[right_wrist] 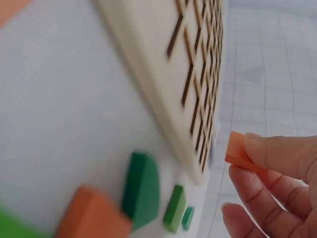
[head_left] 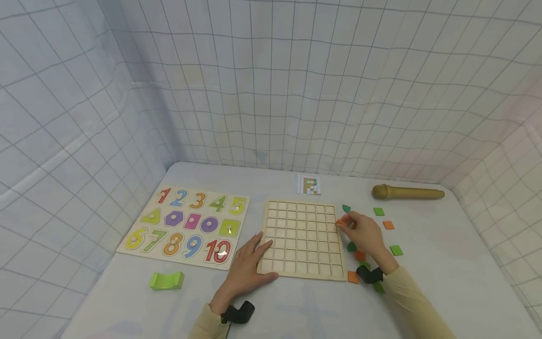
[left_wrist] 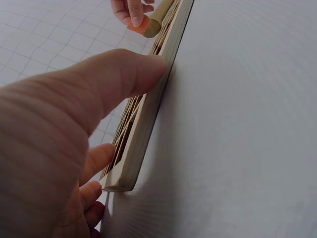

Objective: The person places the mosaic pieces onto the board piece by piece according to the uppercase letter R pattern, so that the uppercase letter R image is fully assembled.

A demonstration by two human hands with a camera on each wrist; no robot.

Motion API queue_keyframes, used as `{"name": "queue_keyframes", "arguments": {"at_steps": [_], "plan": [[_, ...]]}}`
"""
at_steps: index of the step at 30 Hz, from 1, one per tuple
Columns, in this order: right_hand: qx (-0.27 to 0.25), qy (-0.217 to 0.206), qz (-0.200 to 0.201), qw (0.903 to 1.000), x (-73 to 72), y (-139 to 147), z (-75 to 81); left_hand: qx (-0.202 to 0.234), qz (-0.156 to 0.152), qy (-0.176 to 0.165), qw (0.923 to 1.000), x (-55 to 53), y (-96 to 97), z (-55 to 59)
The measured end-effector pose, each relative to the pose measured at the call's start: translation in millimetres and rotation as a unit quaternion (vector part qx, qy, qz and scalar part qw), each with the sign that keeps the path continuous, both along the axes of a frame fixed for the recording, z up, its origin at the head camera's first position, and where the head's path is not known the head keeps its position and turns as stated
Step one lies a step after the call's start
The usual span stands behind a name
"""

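Note:
A wooden grid board [head_left: 302, 240] with small square cells lies in the middle of the table. My left hand [head_left: 245, 270] rests at its near left corner, thumb along the front edge and fingers spread at the left side. Over the board's right edge, my right hand [head_left: 366, 233] pinches an orange square tile [right_wrist: 240, 151] between thumb and fingers, raised above the surface. Dark green rounded tiles [right_wrist: 143, 191], orange tiles [head_left: 353, 277] and light green tiles [head_left: 395, 250] lie loose right of the board, some partly hidden by the right hand and wrist.
A number and shape puzzle board [head_left: 182, 226] lies at left, with a light green block [head_left: 167, 281] in front of it. Behind the grid board is a small pattern card [head_left: 308, 184]. A tan stick with a rounded end [head_left: 408, 192] lies back right.

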State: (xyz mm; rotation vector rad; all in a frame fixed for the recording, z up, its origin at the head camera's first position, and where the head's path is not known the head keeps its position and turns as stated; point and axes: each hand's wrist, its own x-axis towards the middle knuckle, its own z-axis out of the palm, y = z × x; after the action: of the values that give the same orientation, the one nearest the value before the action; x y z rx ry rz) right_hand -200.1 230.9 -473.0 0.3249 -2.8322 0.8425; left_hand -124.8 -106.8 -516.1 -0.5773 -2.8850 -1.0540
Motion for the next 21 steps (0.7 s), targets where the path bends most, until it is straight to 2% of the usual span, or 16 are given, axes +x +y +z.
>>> {"name": "queue_keyframes", "arguments": {"at_steps": [4,9,15,21], "plan": [[-0.015,0.023,0.021,0.9994,-9.8,-16,5.5,-0.001,0.0,0.003,1.0,-0.5,-0.3,0.4],[-0.023,0.029,0.053,0.9979,-20.1,-37,12.4,0.0,0.0,0.006,1.0,-0.7,-0.6,0.5],[-0.027,0.019,0.08,0.9962,-30.8,-58,12.2,0.0,0.0,0.005,1.0,-0.1,-0.7,0.6],[-0.027,-0.012,0.088,0.9956,-40.7,-79,10.1,0.002,-0.004,0.005,1.0,0.4,-0.8,2.8]]}}
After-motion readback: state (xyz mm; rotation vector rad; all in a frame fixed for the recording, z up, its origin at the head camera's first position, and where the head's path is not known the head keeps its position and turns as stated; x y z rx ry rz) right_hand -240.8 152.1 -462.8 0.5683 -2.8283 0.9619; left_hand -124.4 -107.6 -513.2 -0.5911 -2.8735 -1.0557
